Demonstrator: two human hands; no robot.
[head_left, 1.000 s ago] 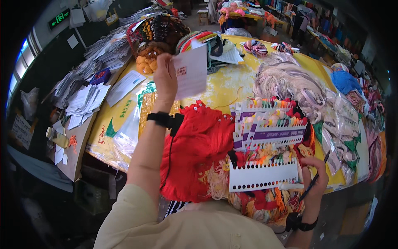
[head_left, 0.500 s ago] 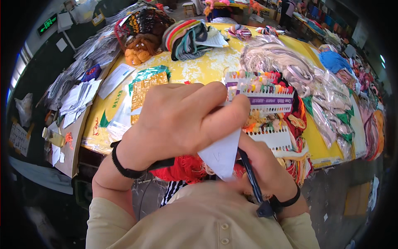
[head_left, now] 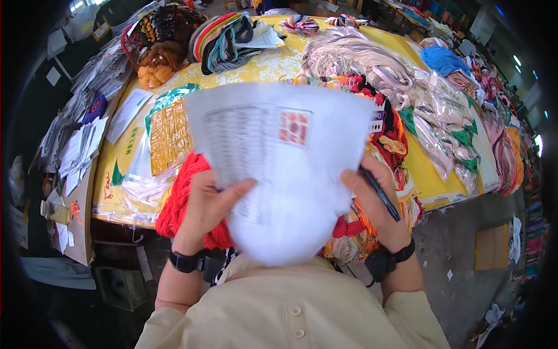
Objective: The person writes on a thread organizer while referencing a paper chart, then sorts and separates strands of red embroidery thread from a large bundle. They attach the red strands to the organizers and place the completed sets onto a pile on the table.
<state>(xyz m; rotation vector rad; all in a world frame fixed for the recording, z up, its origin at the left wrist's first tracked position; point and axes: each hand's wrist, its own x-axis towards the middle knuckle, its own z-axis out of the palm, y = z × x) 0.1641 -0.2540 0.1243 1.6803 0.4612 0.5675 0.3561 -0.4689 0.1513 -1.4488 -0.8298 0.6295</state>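
A white sheet of paper (head_left: 319, 192) is spread in front of me, blurred, with a printed list on its left half and a small red patterned picture near the top. My left hand (head_left: 210, 200) pinches its left side, thumb on top. On the right side, my right hand (head_left: 381, 200) grips the sheet and also keeps a dark pen (head_left: 382, 195) lying across its fingers. Bright red yarn (head_left: 185, 189) shows beside my left hand. Orange and multicoloured yarn (head_left: 354, 250) lies below the sheet near my right hand. The paper hides most of the colour sample cards behind it.
The yellow table (head_left: 256, 70) bears striped yarn hanks (head_left: 224, 43), pale skeins (head_left: 354, 55), bagged skeins (head_left: 436, 125) and a gold packet (head_left: 167, 136). Paper stacks (head_left: 81, 148) and a bottle (head_left: 55, 212) stand left. A green crate (head_left: 121, 288) and a cardboard box (head_left: 492, 247) are on the floor.
The paper, earlier bunched or folded under my left hand, is now opened out wide. My hands have moved apart to its two sides. The pen remains in my right hand.
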